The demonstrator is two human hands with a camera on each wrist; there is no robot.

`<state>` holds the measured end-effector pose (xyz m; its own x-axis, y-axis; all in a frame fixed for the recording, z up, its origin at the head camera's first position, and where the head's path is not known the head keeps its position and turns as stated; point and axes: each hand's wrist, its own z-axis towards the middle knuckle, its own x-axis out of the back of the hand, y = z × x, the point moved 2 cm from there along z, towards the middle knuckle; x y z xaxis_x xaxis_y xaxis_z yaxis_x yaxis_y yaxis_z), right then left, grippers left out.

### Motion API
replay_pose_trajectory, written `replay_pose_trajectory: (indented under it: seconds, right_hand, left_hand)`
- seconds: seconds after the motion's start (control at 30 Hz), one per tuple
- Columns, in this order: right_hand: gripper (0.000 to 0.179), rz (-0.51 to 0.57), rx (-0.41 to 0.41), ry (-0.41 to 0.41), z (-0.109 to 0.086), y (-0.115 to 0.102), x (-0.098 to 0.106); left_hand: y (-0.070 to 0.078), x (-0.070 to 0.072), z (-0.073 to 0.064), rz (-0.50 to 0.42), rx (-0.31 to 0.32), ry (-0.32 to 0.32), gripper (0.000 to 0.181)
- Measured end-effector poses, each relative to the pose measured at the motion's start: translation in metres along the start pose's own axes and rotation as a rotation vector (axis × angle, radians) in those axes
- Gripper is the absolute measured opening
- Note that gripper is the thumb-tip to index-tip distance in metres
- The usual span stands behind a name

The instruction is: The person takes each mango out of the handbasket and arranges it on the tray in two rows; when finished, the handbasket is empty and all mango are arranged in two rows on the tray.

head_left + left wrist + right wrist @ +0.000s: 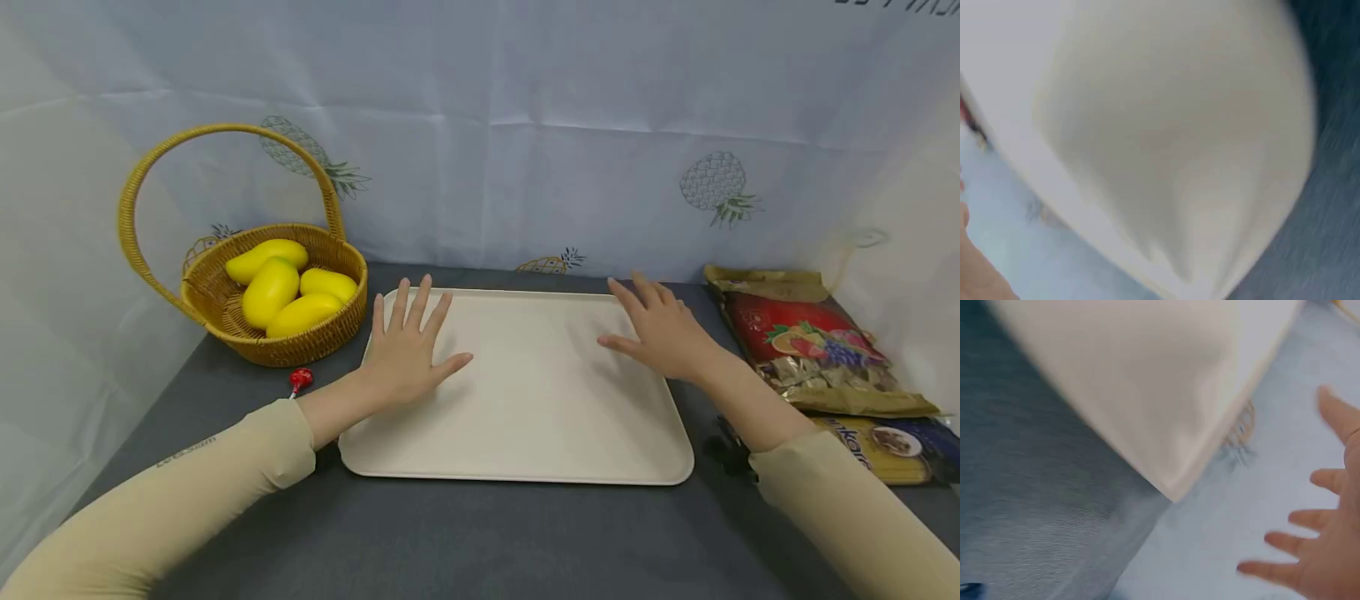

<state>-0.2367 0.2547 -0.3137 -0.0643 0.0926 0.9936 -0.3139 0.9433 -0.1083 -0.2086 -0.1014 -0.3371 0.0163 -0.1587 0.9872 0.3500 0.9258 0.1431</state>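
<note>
Pale blue pineapple-print cloth (480, 125) hangs behind a dark grey bench (480, 542), where a cream tray (540, 400) lies along the middle, its far side near the back edge. Both hands are free, fingers extended: the left hand (401, 358) spreads over the tray's left side, and the right hand (663, 337) is over its far right corner. Toward the bench's back left corner stands a wicker basket (318, 342) of yellow mangoes (270, 292) with a red lollipop (301, 379) just in front, while a red-and-gold bag (810, 333) overlaps a yellow-and-blue packet (885, 458) near the right edge.
</note>
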Motion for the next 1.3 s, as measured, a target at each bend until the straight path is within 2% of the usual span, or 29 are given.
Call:
replay_pose_trajectory:
  seconds: [0.1, 0.27, 0.43, 0.53, 0.7, 0.93, 1.13, 1.3]
  right_hand:
    - [0.079, 0.118, 0.013, 0.053, 0.008, 0.012, 0.015]
    - [0.066, 0.331, -0.028, 0.091, 0.021, 0.033, 0.028]
    - [0.061, 0.505, -0.077, 0.05, 0.031, 0.054, 0.022]
    - [0.06, 0.586, -0.112, 0.018, 0.035, 0.064, 0.013]
    - [0.059, 0.66, -0.144, -0.021, 0.041, 0.078, -0.003]
    - [0.063, 0.725, -0.169, -0.166, 0.047, 0.087, -0.027]
    - [0.07, 0.769, -0.175, -0.23, 0.047, 0.086, -0.037]
    - [0.074, 0.797, -0.181, -0.262, 0.048, 0.087, -0.038]
  left_hand:
    - [-0.007, 0.016, 0.008, -0.021, 0.013, 0.055, 0.09]
    - [-0.031, 0.053, 0.021, -0.107, 0.099, 0.103, 0.087]
    - [-0.064, 0.088, 0.028, -0.26, 0.214, 0.097, 0.085]
    - [-0.088, 0.1, 0.032, -0.348, 0.279, 0.081, 0.085]
    - [-0.124, 0.108, 0.037, -0.444, 0.351, 0.019, 0.084]
    - [-0.163, 0.109, 0.033, -0.565, 0.431, -0.068, 0.084]
    - [-0.188, 0.108, 0.029, -0.646, 0.486, -0.089, 0.083]
    - [-0.204, 0.104, 0.028, -0.674, 0.532, -0.063, 0.083]
